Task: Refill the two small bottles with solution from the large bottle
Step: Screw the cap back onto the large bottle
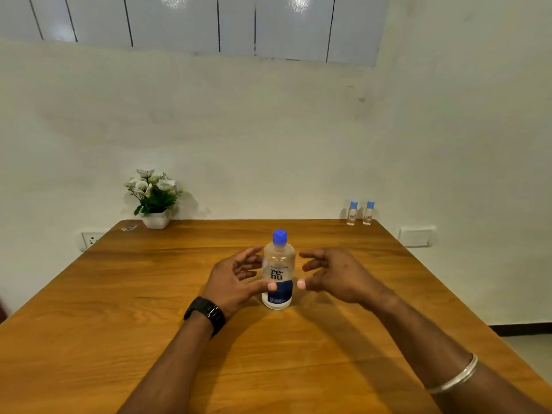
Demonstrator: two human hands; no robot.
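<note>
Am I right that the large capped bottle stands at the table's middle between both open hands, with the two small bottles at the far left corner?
Not quite: the head view shows the two small bottles at the far right corner; the rest holds.

1. Large bottle (277, 271): clear, blue cap, upright at the centre of the wooden worktop (149, 294).
2. Left hand (236, 280) and right hand (331, 274): flank the large bottle, fingers spread and loosely curved; contact unclear.
3. Two small bottles (360, 213): blue-capped, upright side by side, far right corner.
4. Potted flowers (153, 198): far left corner.
</note>
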